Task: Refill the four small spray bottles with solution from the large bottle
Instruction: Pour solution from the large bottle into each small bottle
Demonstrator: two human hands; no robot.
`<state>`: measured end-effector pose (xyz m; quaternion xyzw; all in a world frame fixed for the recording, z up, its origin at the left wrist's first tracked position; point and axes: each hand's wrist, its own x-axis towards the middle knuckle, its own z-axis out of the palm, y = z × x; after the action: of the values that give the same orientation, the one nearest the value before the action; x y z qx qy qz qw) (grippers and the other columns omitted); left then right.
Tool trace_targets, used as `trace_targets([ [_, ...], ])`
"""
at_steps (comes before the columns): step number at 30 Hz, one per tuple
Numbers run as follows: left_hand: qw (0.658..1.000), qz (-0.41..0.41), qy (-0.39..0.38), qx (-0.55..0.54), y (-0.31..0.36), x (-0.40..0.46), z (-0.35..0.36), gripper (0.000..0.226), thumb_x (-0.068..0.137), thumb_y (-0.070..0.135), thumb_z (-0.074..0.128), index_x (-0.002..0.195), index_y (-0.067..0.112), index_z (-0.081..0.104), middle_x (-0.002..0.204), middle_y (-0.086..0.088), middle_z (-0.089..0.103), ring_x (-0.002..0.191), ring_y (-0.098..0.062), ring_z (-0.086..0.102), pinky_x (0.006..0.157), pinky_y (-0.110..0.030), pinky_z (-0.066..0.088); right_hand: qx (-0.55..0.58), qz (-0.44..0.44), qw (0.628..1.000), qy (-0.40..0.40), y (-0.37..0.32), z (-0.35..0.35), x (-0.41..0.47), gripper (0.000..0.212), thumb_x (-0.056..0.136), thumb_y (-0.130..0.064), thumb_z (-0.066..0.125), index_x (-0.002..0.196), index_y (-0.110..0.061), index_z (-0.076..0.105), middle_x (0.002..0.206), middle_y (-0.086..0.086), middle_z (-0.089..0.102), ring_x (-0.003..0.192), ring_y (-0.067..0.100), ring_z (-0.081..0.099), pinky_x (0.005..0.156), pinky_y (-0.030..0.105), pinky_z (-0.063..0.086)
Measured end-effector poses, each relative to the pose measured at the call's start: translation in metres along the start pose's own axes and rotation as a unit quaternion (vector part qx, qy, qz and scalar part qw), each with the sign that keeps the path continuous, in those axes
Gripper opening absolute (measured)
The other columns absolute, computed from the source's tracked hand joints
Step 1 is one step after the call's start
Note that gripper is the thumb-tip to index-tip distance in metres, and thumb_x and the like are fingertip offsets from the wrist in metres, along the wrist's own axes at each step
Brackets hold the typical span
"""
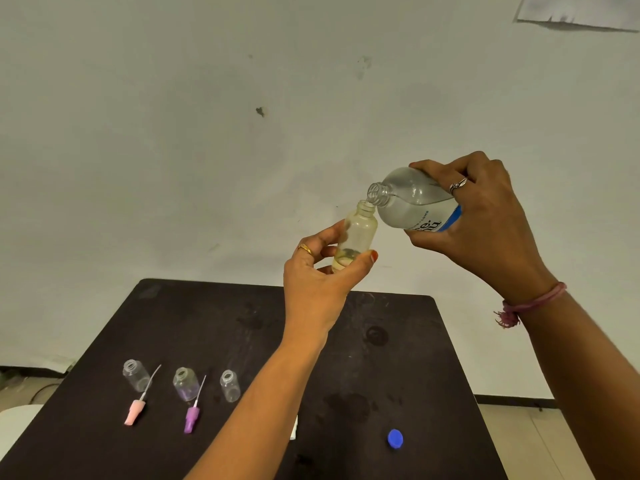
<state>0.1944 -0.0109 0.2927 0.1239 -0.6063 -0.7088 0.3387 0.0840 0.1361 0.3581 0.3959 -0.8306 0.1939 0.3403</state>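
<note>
Fingers (pixel 341 228) of the left hand (pixel 313 289) are curled round a small spray bottle (pixel 356 237), thumb pressed low on its near side, holding it upright in the air above the far edge of the bench (pixel 415 358). Right hand (pixel 485 216) is wrapped round the large bottle (pixel 412 200), fingers closed over its label end, tilted neck-down so its open mouth sits right at the small bottle's mouth. Step in hand: pouring into what looks like the first of four; only a thin layer of liquid shows at the bottom, so fill is barely started. Three more small bottles (pixel 183 382) stand uncapped in a row on the bench, down-left of the held bottle, all looking empty or near it. Pink sprayer top (pixel 135 410) and purple sprayer top (pixel 192 417) lie just in front of that row; blue cap (pixel 395 438) lies on the bench below the large bottle. Next move needs a slow, steady tilt with mouths kept aligned, narrow neck so spill risk is real, then level off before the neck fills.
</note>
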Motion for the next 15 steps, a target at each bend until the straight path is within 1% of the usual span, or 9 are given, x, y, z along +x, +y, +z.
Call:
trace_targets([
  [6,1.000,0.002,0.003,0.001,0.0003,-0.0002,0.0007,0.042,0.069,0.020,0.084,0.097,0.042,0.063,0.111,0.007,0.067,0.100,-0.007,0.064,0.069,-0.010,0.052,-0.003,0.001,1.000,-0.001,0.0003,-0.0011,0.0005,0.077,0.060,-0.024,0.087,0.129,-0.017,0.055,0.106,0.016,0.053,0.099,0.034,0.048,0.072,0.031,0.041],
  [15,1.000,0.001,0.004,-0.005,0.0010,-0.0007,-0.0001,0.043,0.068,0.018,0.084,0.096,0.042,0.063,0.108,0.007,0.068,0.097,-0.005,0.064,0.066,-0.009,0.050,-0.005,-0.004,1.000,0.001,0.0013,-0.0004,0.0013,0.077,0.060,-0.024,0.087,0.129,-0.018,0.055,0.105,0.015,0.053,0.098,0.033,0.048,0.071,0.031,0.040],
])
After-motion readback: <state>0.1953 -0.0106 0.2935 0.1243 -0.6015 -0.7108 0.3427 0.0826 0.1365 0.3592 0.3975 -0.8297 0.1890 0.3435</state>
